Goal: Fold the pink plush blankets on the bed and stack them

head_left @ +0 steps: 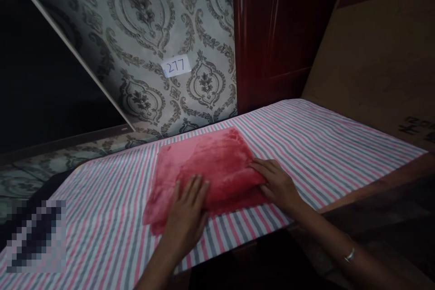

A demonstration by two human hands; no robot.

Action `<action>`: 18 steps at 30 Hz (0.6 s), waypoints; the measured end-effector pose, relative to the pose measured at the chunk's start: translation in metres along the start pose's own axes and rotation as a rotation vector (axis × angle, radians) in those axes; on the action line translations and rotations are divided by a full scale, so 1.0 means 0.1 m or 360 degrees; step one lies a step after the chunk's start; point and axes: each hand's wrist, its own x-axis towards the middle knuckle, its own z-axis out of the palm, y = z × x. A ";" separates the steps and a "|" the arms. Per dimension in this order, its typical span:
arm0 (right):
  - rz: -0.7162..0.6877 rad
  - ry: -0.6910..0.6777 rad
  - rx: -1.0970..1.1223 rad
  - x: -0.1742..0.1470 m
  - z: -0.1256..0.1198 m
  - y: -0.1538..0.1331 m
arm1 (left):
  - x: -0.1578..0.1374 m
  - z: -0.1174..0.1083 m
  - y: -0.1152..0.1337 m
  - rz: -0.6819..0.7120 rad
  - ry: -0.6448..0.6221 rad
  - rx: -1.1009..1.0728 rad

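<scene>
cloth on tablecloth | label on wall behind | panel left | carton right

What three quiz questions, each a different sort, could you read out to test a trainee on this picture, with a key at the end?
1. True or false: the left hand is touching the red cloth.

2. Multiple choice: what pattern does the fabric beneath the red cloth have?
A) dots
B) stripes
C) checks

3. Fill in the blank: the white card on the wall bears the number ___.

Key: 1. True; 2. B; 3. 277.
</scene>
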 end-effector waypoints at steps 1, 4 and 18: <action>-0.0014 0.0021 0.0001 0.06 -0.03 -0.03 | 0.18 0.03 0.14 0.0030 -0.0033 -0.0065; -0.0009 0.0064 0.0031 0.20 -0.09 -0.09 | 0.68 0.13 0.44 -0.0064 -0.0091 -0.0253; 0.0388 -0.0483 0.0230 1.03 0.38 0.47 | 1.03 0.09 0.23 -0.0819 0.0590 -0.1117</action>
